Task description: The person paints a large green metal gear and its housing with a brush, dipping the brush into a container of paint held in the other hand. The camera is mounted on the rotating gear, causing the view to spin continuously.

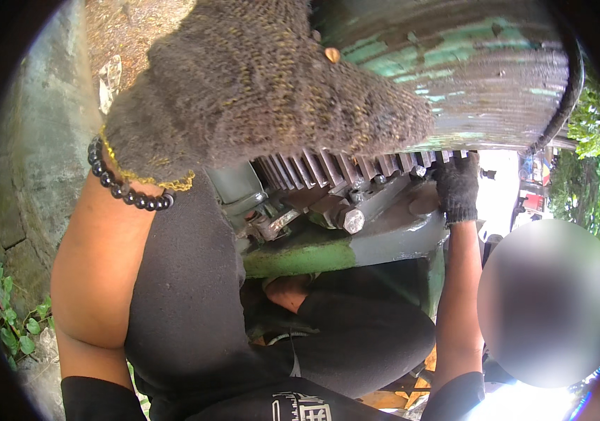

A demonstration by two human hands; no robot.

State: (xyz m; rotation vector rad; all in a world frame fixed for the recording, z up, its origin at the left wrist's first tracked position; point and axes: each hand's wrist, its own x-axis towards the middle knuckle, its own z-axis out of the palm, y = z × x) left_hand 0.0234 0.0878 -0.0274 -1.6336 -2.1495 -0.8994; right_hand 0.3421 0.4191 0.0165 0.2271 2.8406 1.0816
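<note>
My left hand, in a grimy brown-grey knit glove, looms large before the curved side of a worn drum with green paint traces. Its thumb stretches right, apart from the other fingers, whose ends are cut off at the top. I see nothing held in it. Below the thumb runs a row of dark metal gear teeth. My right hand, in a dark glove, is at the right end of these teeth, by the drum's lower edge. Its fingers are hidden there. A hex bolt head sits under the teeth.
A green-grey metal frame crosses below the gear, over my bent legs. A concrete wall stands on the left, with leafy plants at its foot. A blurred round patch covers the right side. Foliage shows behind.
</note>
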